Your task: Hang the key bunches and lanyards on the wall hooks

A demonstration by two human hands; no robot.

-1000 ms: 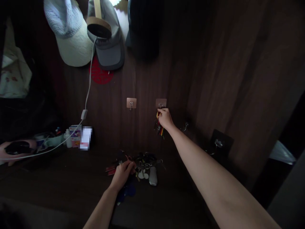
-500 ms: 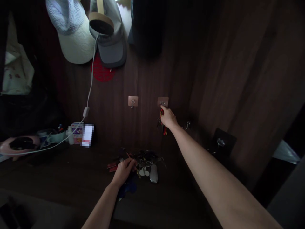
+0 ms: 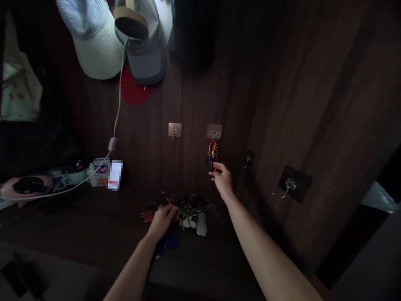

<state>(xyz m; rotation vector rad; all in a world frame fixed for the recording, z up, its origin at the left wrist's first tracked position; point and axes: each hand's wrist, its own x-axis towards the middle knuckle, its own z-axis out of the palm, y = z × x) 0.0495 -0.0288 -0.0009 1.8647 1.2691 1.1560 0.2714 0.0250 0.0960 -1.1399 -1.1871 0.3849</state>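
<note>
Right hand [image 3: 222,180] has dropped away from the hook since the earlier frame, and the bunch of keys [image 3: 213,154] now hangs free of it from a copper-toned adhesive hook plate [image 3: 214,131]. Head view: right hand open, released, fingers loosely spread, holding nothing, just below and to the right of the bunch, near but apparently not touching. Bunch hangs upright, long axis vertical, red and yellow loops showing; right hand is the nearer one to it. Left hand [image 3: 161,223] sits lower and left of the right hand, curled over the left edge of a key pile [image 3: 191,213] on a dark shelf [image 3: 78,234]; it looks closed on something, but the fingers hide what. Pile spreads sideways from that hand: grey fob [image 3: 201,224] on the far side, red tag [image 3: 147,216] just left of the hand, blue fob [image 3: 166,244] beneath the wrist. Second hook plate [image 3: 174,130] above the left hand, well up the wall.
</note>
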